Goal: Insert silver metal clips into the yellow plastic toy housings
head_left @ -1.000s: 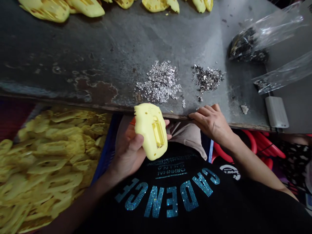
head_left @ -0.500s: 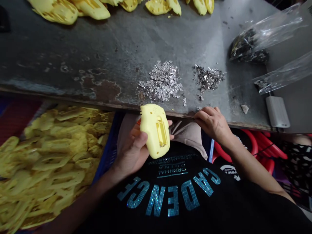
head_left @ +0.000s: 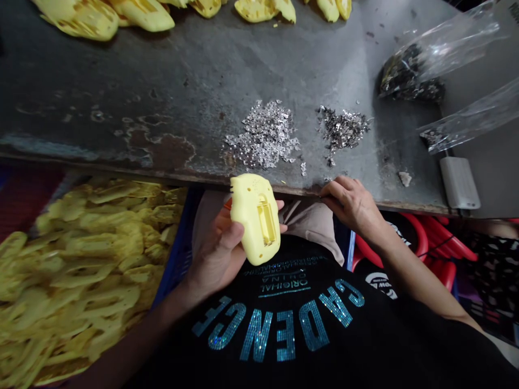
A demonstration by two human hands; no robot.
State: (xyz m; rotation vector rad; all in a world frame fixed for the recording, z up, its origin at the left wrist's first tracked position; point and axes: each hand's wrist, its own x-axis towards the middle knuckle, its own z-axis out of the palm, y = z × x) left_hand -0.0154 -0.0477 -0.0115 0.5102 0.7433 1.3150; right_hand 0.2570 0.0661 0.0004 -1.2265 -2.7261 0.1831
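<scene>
My left hand (head_left: 221, 248) grips a yellow plastic toy shell (head_left: 249, 237) above my lap, with the thumb on its near face and fingertips showing past its far side. The shell's open battery compartment (head_left: 267, 224) faces up. At the table's front edge, my right hand (head_left: 352, 202) has its fingers curled and pressed together; whatever they hold, if anything, is hidden. Beyond the hands, a pile of small flat silver metal pieces (head_left: 265, 135) lies on the table, with a smaller heap of darker metal pieces (head_left: 346, 129) to its right.
Yellow plastic shells (head_left: 146, 16) lie along the grey table's (head_left: 194, 75) far side. A blue crate (head_left: 174, 270) at left holds many yellow parts (head_left: 93, 259). Clear plastic bags (head_left: 413, 70) of metal pieces and a white box-shaped device (head_left: 460, 182) stand at right. Red rings (head_left: 417, 237) are below.
The whole view has shifted slightly, moving the table items a little to the left. Both hands keep nearly the same pose, and the left still grips the shell.
</scene>
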